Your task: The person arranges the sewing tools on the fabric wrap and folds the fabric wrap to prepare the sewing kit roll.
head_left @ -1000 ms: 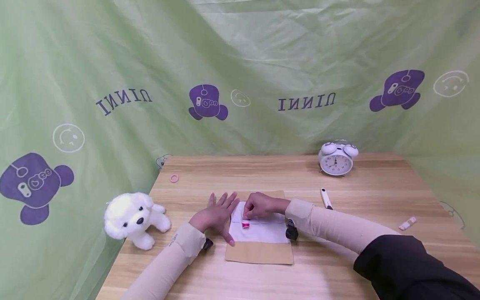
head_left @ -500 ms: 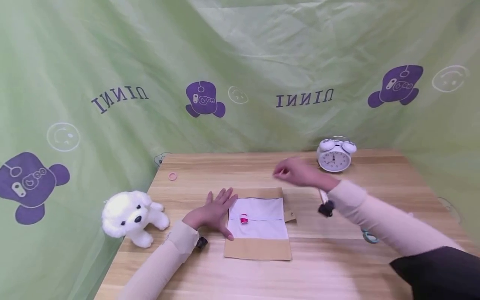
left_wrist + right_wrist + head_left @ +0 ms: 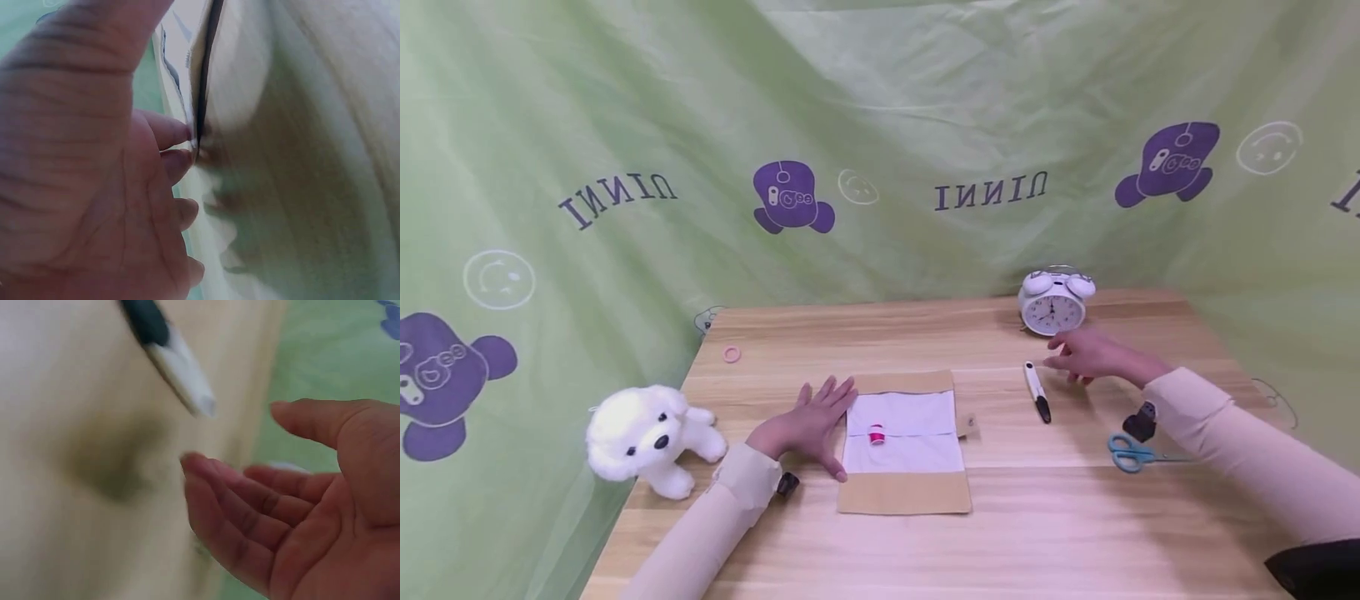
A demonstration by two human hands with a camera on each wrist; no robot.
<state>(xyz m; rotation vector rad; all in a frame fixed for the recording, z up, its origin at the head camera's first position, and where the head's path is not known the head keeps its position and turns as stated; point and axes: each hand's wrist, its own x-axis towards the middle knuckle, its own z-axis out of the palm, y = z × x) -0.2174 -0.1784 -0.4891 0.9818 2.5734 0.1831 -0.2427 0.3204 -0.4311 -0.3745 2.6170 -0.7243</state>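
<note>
The white-and-black tool (image 3: 1037,393) lies on the surface (image 3: 1060,525) just left of the slack, empty right grip (image 3: 1093,355) (the spread left grip (image 3: 807,425) is farther), long axis running near to far, white end farthest.

a pale green, creased fabric sheet (image 3: 887,92) printed with purple cartoon figures (image 3: 787,187) is hanging behind and along both sides of a rectangular light wood-grain table (image 3: 1037,542), so the spot is looking like a screened-off tabletop set; the fabric is hiding whatever room is surrounding it.
</note>
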